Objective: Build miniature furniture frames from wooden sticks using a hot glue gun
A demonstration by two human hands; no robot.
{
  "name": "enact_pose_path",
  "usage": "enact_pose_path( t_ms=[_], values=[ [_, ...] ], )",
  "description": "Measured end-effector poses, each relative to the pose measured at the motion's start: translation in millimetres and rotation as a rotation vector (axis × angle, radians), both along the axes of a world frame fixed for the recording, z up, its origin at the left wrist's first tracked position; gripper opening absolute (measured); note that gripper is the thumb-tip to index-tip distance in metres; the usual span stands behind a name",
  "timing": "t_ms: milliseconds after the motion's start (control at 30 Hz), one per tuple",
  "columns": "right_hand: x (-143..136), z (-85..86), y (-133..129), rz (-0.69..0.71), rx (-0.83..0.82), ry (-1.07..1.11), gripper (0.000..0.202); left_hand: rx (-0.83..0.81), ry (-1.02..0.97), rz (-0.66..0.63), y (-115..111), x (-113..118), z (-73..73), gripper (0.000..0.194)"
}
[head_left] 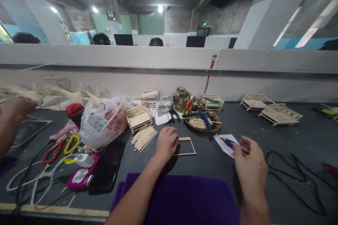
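Note:
My left hand (167,143) rests over the left end of a small rectangular frame of thin wooden sticks (192,146) on the dark table, its fingers bent against that end. On the right, my right hand (250,154) has its thumb and fingers round the end of a blue tool (229,143), which lies above a white paper (222,144). Loose wooden sticks (144,137) are piled left of my left hand. Behind the frame, a round basket (217,126) holds short sticks and a blue glue gun (203,115).
A plastic bag (102,123), scissors (54,151), a black phone (108,168) and cables crowd the left. Small stick-built furniture (281,113) stands at the back right. Purple cloth (195,197) lies in front. Another person's hand (19,107) is at far left.

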State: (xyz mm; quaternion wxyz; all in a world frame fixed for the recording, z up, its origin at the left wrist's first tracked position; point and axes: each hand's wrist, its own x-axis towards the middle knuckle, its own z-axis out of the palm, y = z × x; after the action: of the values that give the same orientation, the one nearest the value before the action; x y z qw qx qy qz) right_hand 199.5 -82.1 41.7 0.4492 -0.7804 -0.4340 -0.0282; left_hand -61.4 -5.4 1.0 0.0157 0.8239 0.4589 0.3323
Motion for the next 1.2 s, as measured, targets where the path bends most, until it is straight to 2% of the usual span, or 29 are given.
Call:
enact_pose_path(
  t_ms=[100,233,400,500,767,967,1100,1200],
  values=[
    [32.6,-15.3,-16.9,-0.118,-0.301,-0.151,0.041,-0.073,0.056,-0.013,4.3,4.6,-9.1,0.01],
    [53.4,-30.0,-24.7,-0.138,-0.588,-0.141,0.049,-0.166,0.076,0.017,6.5,4.4,-14.6,0.01],
    [48.2,-36.6,-11.5,-0.08,-0.754,-0.031,0.066,-0.208,0.079,0.002,4.4,3.8,-14.8,0.012],
    [43.8,-35.6,-2.7,-0.082,-0.811,0.026,0.068,-0.212,0.076,-0.01,3.1,3.6,-13.6,0.014],
    [43.7,-34.9,-2.9,-0.122,-0.767,0.005,0.063,-0.2,0.105,-0.046,4.3,3.6,-11.4,0.012],
    [34.8,-18.6,-14.0,-0.162,-0.705,-0.156,0.054,-0.2,0.112,-0.05,5.2,2.5,-13.2,0.012],
    [34.8,-3.6,-19.8,-0.129,-0.637,-0.19,0.049,-0.2,0.112,-0.052,5.2,2.5,-13.6,0.014],
    [24.1,4.2,-15.5,-0.023,-0.523,-0.043,0.052,-0.201,0.107,-0.064,5.7,2.5,-15.3,0.015]
  ],
)
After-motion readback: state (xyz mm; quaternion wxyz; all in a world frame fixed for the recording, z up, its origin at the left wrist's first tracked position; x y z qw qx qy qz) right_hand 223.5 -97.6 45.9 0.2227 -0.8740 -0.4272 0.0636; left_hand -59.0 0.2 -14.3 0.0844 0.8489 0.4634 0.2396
